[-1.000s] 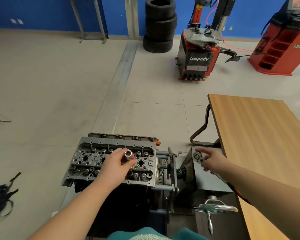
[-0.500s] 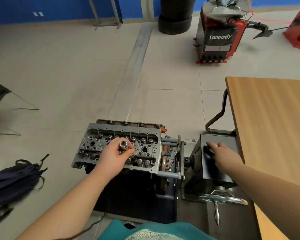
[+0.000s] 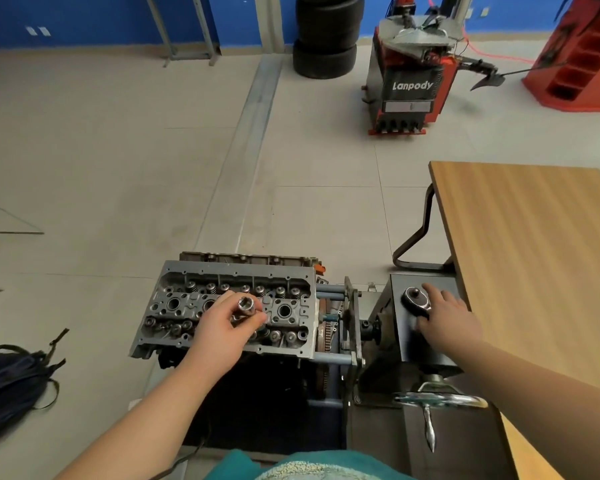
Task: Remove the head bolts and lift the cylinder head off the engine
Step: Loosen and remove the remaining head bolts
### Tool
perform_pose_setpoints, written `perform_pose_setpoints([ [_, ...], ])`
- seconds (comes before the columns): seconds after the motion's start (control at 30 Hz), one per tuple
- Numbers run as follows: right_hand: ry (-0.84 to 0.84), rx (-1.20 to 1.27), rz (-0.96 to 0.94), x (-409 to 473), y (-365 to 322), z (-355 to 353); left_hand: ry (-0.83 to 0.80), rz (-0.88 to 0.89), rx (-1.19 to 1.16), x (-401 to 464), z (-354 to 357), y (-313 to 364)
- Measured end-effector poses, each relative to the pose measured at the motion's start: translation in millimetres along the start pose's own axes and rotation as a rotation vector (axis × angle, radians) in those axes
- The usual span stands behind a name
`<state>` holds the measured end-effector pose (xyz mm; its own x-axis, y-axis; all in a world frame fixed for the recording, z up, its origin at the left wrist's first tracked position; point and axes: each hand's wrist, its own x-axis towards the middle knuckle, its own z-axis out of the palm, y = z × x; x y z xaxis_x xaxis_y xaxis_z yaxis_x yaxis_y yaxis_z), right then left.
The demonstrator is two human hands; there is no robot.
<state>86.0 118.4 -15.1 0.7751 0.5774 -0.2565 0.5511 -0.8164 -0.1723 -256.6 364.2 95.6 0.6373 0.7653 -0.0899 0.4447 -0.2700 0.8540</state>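
The grey cylinder head (image 3: pixel 174 299) sits on the engine, which is clamped in a stand, valve springs and bolt holes facing up. My left hand (image 3: pixel 219 332) hovers over the middle of the head and pinches a chrome socket (image 3: pixel 246 305) with its open end up. My right hand (image 3: pixel 447 318) lies on top of the stand's black box (image 3: pixel 426 351), fingers over the handle of a ratchet whose round head (image 3: pixel 414 296) shows just left of the fingertips. Whether the fingers curl round the handle is hidden.
A wooden table (image 3: pixel 534 258) stands to the right, touching the stand. A chrome crank handle (image 3: pixel 433 401) juts out at the stand's front. A dark bag (image 3: pixel 14 375) lies on the floor at left. Stacked tyres (image 3: pixel 326 36) and a red tyre changer (image 3: pixel 409 74) stand far back.
My right hand slid from the ratchet's head back along its handle on the black box. My left hand stays over the head with the socket. The camera tilted down.
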Motion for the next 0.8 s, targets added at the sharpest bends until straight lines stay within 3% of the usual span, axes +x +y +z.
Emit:
perform_pose_setpoints([
  [0.2, -0.008, 0.182, 0.074, -27, -77, -19, -0.1, 0.043, -0.071, 9, -4, -15],
  [0.37, 0.032, 0.365, -0.185, -82, -191, -71, -0.202, 0.052, -0.08, 16, -10, -30],
  [0.47, 0.076, 0.218, -0.474, -115, -264, -105, -0.292, 0.031, -0.037, 24, -15, -41],
  [0.53, 0.058, 0.0, -0.59, -128, -297, -112, -0.401, 0.072, 0.155, 31, -16, -45],
  [0.6, 0.057, -0.137, -0.613, -129, -313, -108, -0.459, 0.119, 0.275, 37, -18, -46],
  [0.7, 0.064, -0.168, -0.598, -122, -320, -106, -0.521, 0.164, 0.141, 45, -25, -47],
  [0.8, 0.031, -0.212, -0.709, -116, -319, -105, -0.679, 0.203, 0.189, 55, -30, -50],
])
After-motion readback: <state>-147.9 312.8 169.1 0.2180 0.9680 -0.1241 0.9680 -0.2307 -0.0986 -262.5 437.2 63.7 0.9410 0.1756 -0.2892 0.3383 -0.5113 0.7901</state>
